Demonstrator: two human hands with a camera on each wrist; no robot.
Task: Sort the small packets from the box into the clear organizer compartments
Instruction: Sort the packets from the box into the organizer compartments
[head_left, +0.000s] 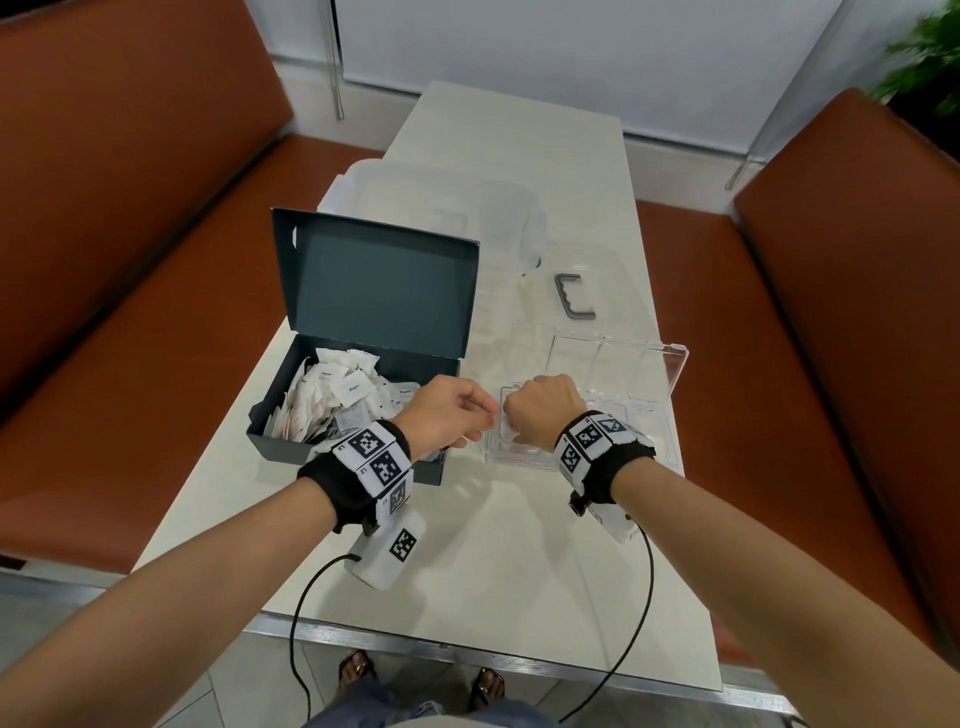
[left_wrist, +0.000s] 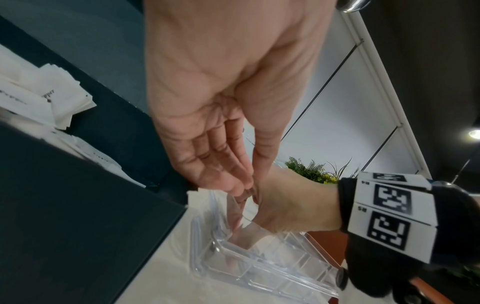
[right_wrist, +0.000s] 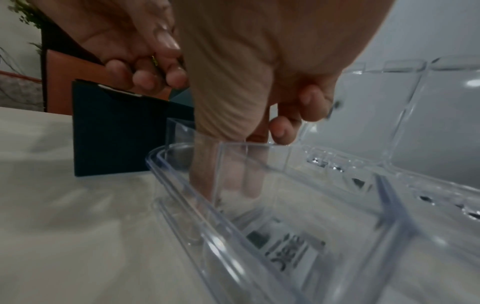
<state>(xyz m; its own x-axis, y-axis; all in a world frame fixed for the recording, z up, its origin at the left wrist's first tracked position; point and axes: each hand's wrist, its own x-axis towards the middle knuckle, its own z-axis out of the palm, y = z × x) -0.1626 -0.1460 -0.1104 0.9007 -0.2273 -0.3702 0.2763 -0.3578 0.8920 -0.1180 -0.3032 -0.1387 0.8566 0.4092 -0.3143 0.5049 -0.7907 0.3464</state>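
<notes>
A dark box (head_left: 275, 441) stands open on the left of the table, with several white packets (head_left: 332, 395) heaped in it. Right of it lies the clear organizer (head_left: 649, 415), its lid (head_left: 618, 364) thrown back. My right hand (head_left: 540, 405) hangs over the near left compartment. Its thumb and forefinger (right_wrist: 202, 174) reach down inside, and a white packet (head_left: 511, 434) shows under them. A printed packet (right_wrist: 285, 253) lies on the organizer's (right_wrist: 233, 246) floor. My left hand (head_left: 480, 421) hovers against the right one, fingers (left_wrist: 233, 181) loosely bent, nothing seen in them.
A grey handle-shaped piece (head_left: 574, 299) lies behind the organizer. A cloudy plastic tub (head_left: 447, 208) sits at the back of the white table (head_left: 467, 571). Orange benches (head_left: 130, 260) flank both sides. Cables hang from both wrist units over the near table edge.
</notes>
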